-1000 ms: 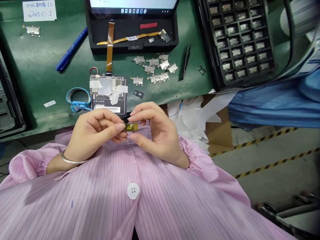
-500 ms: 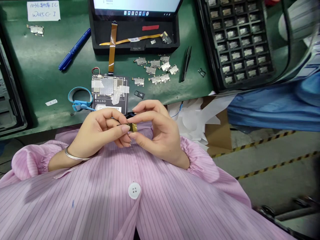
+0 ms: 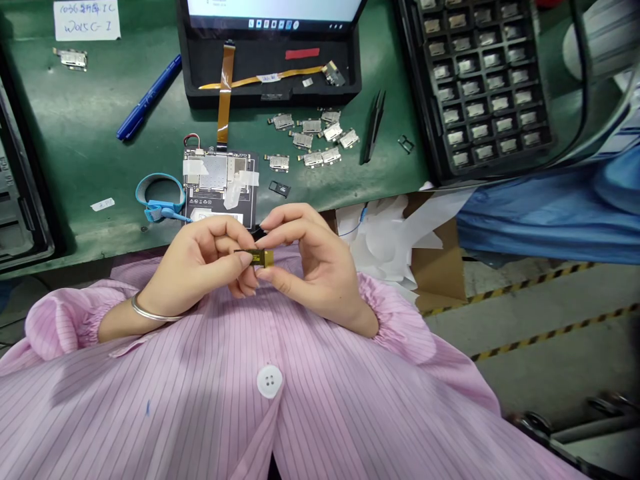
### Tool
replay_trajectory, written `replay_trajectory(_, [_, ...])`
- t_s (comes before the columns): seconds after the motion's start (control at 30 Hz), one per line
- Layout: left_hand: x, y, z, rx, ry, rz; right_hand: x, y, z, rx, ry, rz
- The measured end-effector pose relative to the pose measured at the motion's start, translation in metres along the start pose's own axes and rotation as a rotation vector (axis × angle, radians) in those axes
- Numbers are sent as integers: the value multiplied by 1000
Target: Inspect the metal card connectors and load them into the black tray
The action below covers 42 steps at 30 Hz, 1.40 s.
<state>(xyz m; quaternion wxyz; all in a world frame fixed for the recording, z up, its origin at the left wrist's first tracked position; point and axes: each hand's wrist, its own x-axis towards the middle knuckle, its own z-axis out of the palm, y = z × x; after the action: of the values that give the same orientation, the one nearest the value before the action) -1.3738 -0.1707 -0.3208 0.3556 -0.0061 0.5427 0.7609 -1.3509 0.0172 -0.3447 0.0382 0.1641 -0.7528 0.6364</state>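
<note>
A small dark flex-circuit piece (image 3: pixel 258 257) with yellow print and a gold-yellow right end is held in front of the shirt, just off the table's near edge. My left hand (image 3: pixel 203 260) pinches its left part between thumb and fingers. At the other end, the thumb and forefinger of my right hand (image 3: pixel 320 267) close on its top and bottom edges. Just beyond my hands lies a black circuit board (image 3: pixel 243 197) with white tape strips, joined to an orange ribbon cable (image 3: pixel 226 100). My fingers hide part of the piece.
Several silver connector parts (image 3: pixel 303 140), black tweezers (image 3: pixel 373 127) and a small black card tray (image 3: pixel 279 189) lie on the green table. A blue pen (image 3: pixel 149 99) and a blue wrist strap (image 3: pixel 160 197) are left. A black box holds a lit screen (image 3: pixel 275 13); a compartment tray (image 3: pixel 485 87) stands right.
My left thumb has drawn back a little to the left, so more of the piece's printed face shows. My right hand keeps nearly the same place.
</note>
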Motion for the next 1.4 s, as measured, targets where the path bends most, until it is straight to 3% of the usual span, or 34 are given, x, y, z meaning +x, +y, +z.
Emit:
replay_trajectory(0.4, [3,-1,2,-18,14,-64,-2,3,1,2,25,1])
replay_trajectory(0.7, [4,-1,5,58,51,-3,-3,3,2,-37,42,4])
replay_trajectory(1.07, [1,-2,4,113,15,59,-3,7,2,34,59,14])
replay_trajectory(1.2, [1,-2,4,148,41,130,-3,8,2,50,47,6])
replay_trajectory(1.4, [1,-1,5,141,88,129,-2,4,3,8,45,16])
